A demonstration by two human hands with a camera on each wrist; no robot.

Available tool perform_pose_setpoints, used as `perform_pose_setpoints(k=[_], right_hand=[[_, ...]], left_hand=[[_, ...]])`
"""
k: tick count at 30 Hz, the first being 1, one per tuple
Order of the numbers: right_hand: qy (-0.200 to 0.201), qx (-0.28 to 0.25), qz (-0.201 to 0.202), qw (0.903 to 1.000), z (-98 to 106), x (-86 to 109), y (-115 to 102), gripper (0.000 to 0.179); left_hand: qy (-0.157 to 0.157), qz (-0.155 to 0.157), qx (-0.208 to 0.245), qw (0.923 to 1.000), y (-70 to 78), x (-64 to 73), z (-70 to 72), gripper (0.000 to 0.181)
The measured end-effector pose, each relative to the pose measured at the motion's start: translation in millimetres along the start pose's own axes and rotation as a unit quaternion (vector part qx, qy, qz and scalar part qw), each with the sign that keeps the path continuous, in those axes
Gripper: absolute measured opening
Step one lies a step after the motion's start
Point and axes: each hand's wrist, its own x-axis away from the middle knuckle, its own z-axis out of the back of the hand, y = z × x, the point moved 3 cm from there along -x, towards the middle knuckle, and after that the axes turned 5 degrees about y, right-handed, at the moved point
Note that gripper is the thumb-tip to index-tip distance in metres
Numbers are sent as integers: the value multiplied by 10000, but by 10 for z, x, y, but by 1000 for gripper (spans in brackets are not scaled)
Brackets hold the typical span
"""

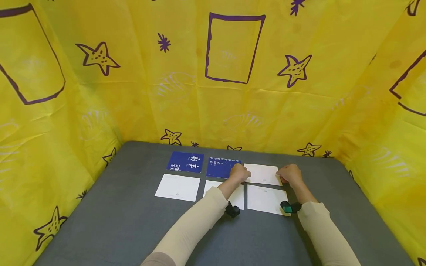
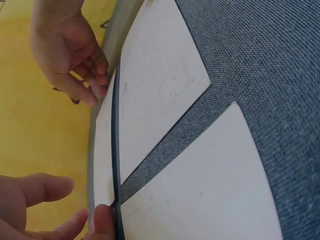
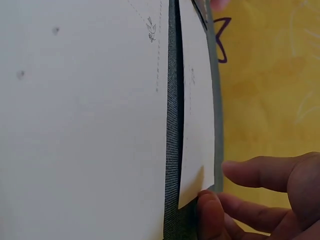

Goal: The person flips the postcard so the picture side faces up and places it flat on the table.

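A white card (image 1: 263, 173) lies at the right end of the back row on the grey table, pale side up with a small printed mark. My left hand (image 1: 239, 173) is at its left edge, overlapping part of the neighbouring blue card (image 1: 217, 170). At the opposite edge is my right hand (image 1: 290, 173). In the right wrist view, fingertips (image 3: 210, 210) meet the corner of the white card (image 3: 197, 110), with the thumb (image 3: 260, 172) held apart. The left wrist view shows the left thumb (image 2: 47, 189) likewise away from the fingers, whose tips touch the card's edge.
Another blue card (image 1: 184, 162) with white lettering lies at the back left. White cards form the front row: left (image 1: 178, 187), middle (image 1: 239, 197), partly hidden by the left arm, and right (image 1: 266, 199). Yellow patterned cloth (image 1: 199, 103) surrounds the grey table (image 1: 110, 221).
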Motion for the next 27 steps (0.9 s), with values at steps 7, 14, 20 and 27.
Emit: perform_pose_setpoints(k=[7, 14, 20, 27], right_hand=[[18, 96, -44, 9999, -4, 19, -4, 22], [-67, 242, -69, 9997, -8, 39, -42, 8], [-117, 218, -69, 9997, -1, 59, -64, 14], [-125, 89, -170, 9997, -3, 69, -20, 19]], left_hand=[[320, 262, 444, 9982, -16, -3, -18, 24], [506, 396, 596, 9961, -12, -28, -30, 29], [334, 769, 1257, 9885, -53, -80, -64, 32], [306, 894, 1536, 9836, -60, -84, -54, 24]])
